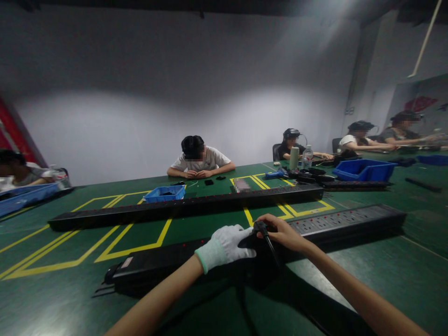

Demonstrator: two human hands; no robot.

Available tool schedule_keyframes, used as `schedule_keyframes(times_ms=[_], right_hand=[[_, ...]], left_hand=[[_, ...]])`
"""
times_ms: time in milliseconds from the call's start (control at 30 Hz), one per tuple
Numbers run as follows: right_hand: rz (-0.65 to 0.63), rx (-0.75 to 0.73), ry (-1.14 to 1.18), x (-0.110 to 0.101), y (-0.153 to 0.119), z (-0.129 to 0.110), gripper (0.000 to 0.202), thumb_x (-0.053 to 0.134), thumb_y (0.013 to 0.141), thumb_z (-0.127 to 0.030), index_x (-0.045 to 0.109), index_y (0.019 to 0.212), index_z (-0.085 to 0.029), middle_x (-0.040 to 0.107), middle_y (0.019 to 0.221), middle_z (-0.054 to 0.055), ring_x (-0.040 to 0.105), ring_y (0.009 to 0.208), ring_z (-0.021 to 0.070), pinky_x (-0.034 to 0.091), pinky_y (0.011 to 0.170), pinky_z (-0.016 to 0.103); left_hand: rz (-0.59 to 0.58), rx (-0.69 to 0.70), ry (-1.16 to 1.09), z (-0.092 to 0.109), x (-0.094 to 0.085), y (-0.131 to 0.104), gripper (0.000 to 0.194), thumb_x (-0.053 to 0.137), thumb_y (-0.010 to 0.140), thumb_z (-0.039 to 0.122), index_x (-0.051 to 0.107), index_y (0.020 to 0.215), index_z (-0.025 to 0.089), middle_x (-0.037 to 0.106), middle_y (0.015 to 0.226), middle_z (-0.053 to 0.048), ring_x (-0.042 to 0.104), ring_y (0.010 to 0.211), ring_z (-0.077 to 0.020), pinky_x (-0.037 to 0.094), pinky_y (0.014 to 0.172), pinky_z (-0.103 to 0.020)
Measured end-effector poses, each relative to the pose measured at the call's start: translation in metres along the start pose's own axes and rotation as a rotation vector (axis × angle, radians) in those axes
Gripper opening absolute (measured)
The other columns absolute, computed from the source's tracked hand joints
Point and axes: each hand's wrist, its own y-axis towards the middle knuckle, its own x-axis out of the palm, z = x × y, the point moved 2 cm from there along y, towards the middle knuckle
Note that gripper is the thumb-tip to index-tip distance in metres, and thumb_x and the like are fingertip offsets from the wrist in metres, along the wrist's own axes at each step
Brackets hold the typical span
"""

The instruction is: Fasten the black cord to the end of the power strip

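Observation:
A long black power strip (pixel 157 259) with rows of sockets and small red lights lies across the table in front of me. My left hand (pixel 229 245), in a white glove with a mint cuff, rests on the middle of the strip with thumb and fingers apart. Bare, my right hand (pixel 282 233) grips a black power plug (pixel 260 227) over the strip's sockets, close to the gloved fingertips. Its cord (pixel 272 249) hangs down over the near side. Whether the plug's pins sit in a socket is hidden.
Behind lies a second long black power strip (pixel 189 204). A small blue bin (pixel 164 193) stands beyond it, and a larger blue bin (pixel 364 170) is at the right. Yellow tape marks the green table (pixel 70 289). A person (pixel 201 158) sits opposite; several others sit farther off.

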Motion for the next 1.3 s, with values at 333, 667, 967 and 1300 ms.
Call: schedule_keyframes(times_ms=[333, 667, 967, 1300], right_hand=[[0.040, -0.064, -0.170, -0.001, 0.000, -0.005, 0.028, 0.061, 0.082, -0.044, 0.064, 0.096, -0.020, 0.061, 0.102, 0.006, 0.057, 0.094, 0.0227, 0.046, 0.084, 0.034], [0.074, -0.041, -0.312, 0.016, 0.002, -0.014, 0.033, 0.055, 0.086, -0.051, 0.065, 0.085, -0.020, 0.061, 0.092, 0.005, 0.058, 0.087, 0.0218, 0.044, 0.077, 0.032], [0.131, 0.027, -0.427, 0.043, 0.012, -0.014, 0.032, 0.054, 0.085, -0.051, 0.064, 0.082, -0.021, 0.065, 0.090, 0.004, 0.059, 0.084, 0.0214, 0.043, 0.070, 0.029], [0.137, -0.056, -0.652, 0.057, 0.010, -0.016, 0.020, 0.057, 0.085, -0.038, 0.060, 0.094, -0.020, 0.066, 0.101, 0.005, 0.057, 0.100, 0.0237, 0.036, 0.090, 0.042]], left_hand=[[0.024, -0.005, -0.030, 0.002, 0.000, -0.002, 0.067, 0.038, 0.084, 0.070, 0.043, 0.134, 0.026, 0.060, 0.108, -0.008, 0.060, 0.096, -0.0271, 0.046, 0.082, -0.036], [0.003, -0.093, -0.068, -0.019, 0.007, -0.022, 0.078, 0.040, 0.083, 0.070, 0.032, 0.143, 0.020, 0.057, 0.120, -0.012, 0.057, 0.105, -0.0300, 0.045, 0.089, -0.041], [0.011, -0.095, -0.084, -0.024, 0.004, -0.031, 0.077, 0.037, 0.081, 0.075, 0.036, 0.139, 0.024, 0.060, 0.114, -0.010, 0.059, 0.102, -0.0290, 0.045, 0.086, -0.038], [0.060, -0.058, -0.202, -0.030, 0.008, -0.030, 0.079, 0.040, 0.083, 0.071, 0.029, 0.143, 0.021, 0.054, 0.127, -0.013, 0.054, 0.113, -0.0304, 0.043, 0.094, -0.042]])
